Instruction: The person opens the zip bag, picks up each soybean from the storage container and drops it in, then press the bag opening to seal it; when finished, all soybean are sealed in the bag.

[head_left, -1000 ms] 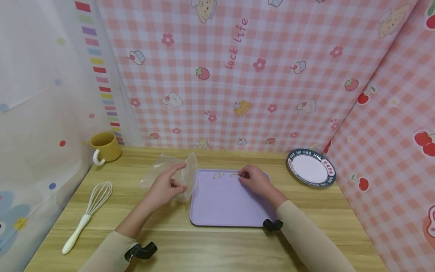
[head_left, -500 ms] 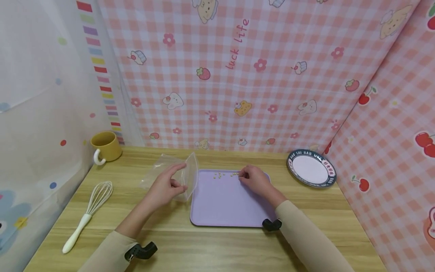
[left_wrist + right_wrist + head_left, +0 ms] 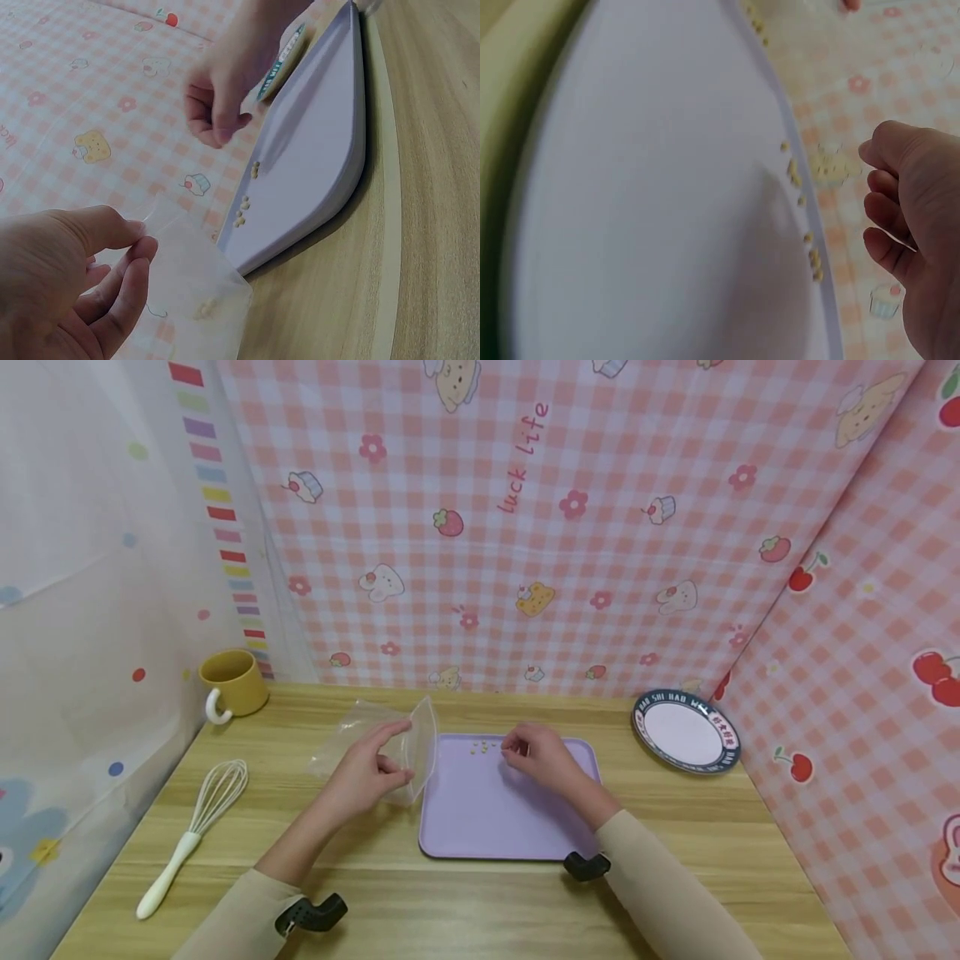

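Note:
My left hand (image 3: 370,770) pinches the mouth of a clear plastic bag (image 3: 423,752) beside the purple tray's (image 3: 510,810) left edge and holds it open. A few small round yellow beans (image 3: 204,307) show inside the bag in the left wrist view. My right hand (image 3: 536,756) is over the tray's far side, with thumb and forefinger brought together and the other fingers curled. I cannot tell whether a bean is between its fingertips. Several more beans (image 3: 791,172) lie in small clusters along the tray's far rim, partly hidden by the right hand in the head view.
A white whisk (image 3: 191,835) lies at the left, with a yellow mug (image 3: 234,685) behind it. At the back right, a plate (image 3: 686,731) with a dark patterned rim sits by the wall. Pink checked cloth (image 3: 480,552) covers the walls behind the wooden table (image 3: 480,902).
My right hand stays at the tray's far right beans in the earlier frames, then moves left toward the bag. The left hand and bag keep their place.

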Demonstrator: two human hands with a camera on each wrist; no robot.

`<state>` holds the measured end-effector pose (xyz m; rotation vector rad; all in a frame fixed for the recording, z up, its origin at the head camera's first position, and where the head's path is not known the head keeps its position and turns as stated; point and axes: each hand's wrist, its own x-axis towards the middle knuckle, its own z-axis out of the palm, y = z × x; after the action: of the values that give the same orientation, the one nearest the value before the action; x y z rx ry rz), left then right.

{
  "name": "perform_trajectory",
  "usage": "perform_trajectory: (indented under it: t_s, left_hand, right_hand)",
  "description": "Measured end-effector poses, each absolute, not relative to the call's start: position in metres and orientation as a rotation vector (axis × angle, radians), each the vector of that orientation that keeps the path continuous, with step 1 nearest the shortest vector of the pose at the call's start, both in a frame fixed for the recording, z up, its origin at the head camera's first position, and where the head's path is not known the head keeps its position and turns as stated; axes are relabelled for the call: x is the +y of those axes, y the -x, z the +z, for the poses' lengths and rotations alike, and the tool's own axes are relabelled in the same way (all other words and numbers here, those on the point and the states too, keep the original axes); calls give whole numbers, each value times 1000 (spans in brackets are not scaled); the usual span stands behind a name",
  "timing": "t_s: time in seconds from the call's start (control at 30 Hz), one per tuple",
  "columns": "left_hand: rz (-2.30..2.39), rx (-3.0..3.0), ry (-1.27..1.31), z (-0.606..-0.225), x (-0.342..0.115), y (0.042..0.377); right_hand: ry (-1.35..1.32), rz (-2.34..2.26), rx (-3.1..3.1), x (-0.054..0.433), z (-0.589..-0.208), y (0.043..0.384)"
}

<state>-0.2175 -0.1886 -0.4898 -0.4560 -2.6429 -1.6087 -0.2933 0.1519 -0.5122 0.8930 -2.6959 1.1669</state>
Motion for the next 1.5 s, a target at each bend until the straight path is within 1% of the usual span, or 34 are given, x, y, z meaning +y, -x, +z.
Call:
perform_trajectory:
  t_s: [0.23, 0.4, 0.57, 0.8, 1.23, 1.5]
  left_hand:
    - [-1604, -2648, 458, -490, -188, 217]
    - [-1591, -2657, 443, -488, -186, 217]
    - [-1596, -2665, 431, -485, -185, 216]
    - [-1618, -2655, 456, -486, -187, 217]
    - [-1611, -2650, 463, -486, -188, 217]
    - [-1616, -2640, 480, -486, -187, 217]
  right_hand:
    - [-990, 1284, -2547, 124, -502, 283]
    - [-1003, 1337, -2481, 101, -494, 279]
    - [-1026, 1356, -2421, 76, -485, 279]
    - [-1046, 1269, -2425, 50, -477, 282]
    - [-964, 1183, -2513, 33, -475, 288]
    - [-986, 1143, -2491, 29, -475, 291]
